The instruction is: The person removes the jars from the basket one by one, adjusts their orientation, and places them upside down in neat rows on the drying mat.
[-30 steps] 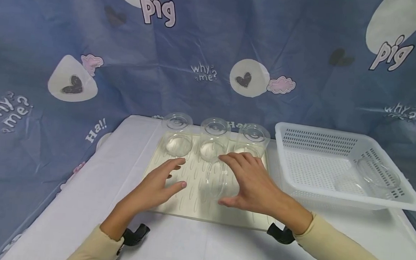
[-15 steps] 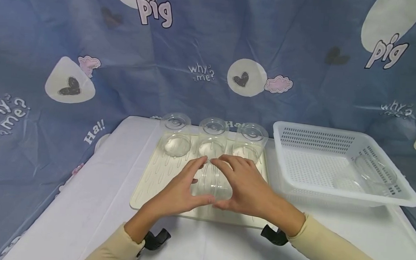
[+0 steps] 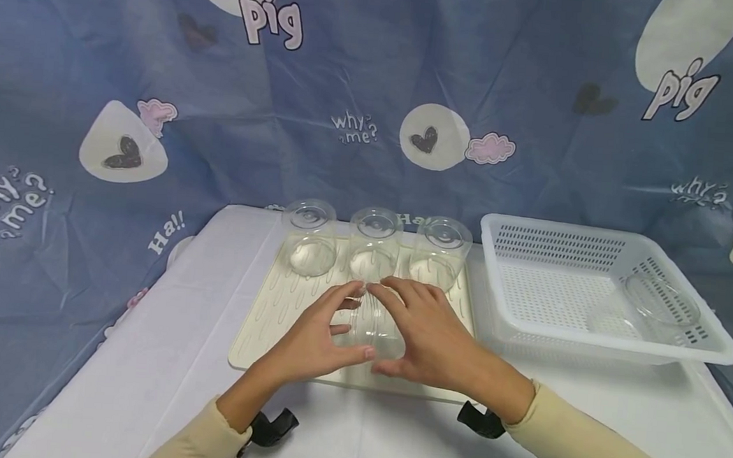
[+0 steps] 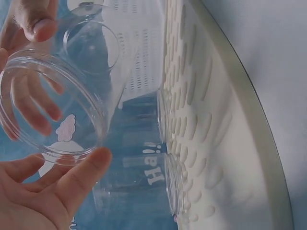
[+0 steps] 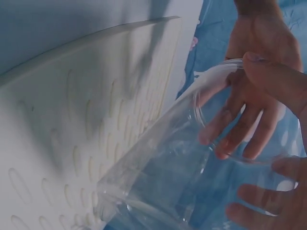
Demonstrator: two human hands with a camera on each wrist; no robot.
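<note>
Frame middle: left hand [image 3: 309,344], right hand [image 3: 432,341] — fingers gripping 1 clear sideways cup [image 3: 370,324] | step: likely turning it | next: probably needs gentle setting-down on mat [image 3: 272,321]

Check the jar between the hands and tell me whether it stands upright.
No, the clear jar is sideways, with its open mouth toward the left hand.

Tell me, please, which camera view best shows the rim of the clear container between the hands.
The left wrist view: there the rim faces the camera as a nearly whole ring. The head view shows it nearly edge-on between the left hand and right hand; the right wrist view shows it slanted and partly covered.
</note>
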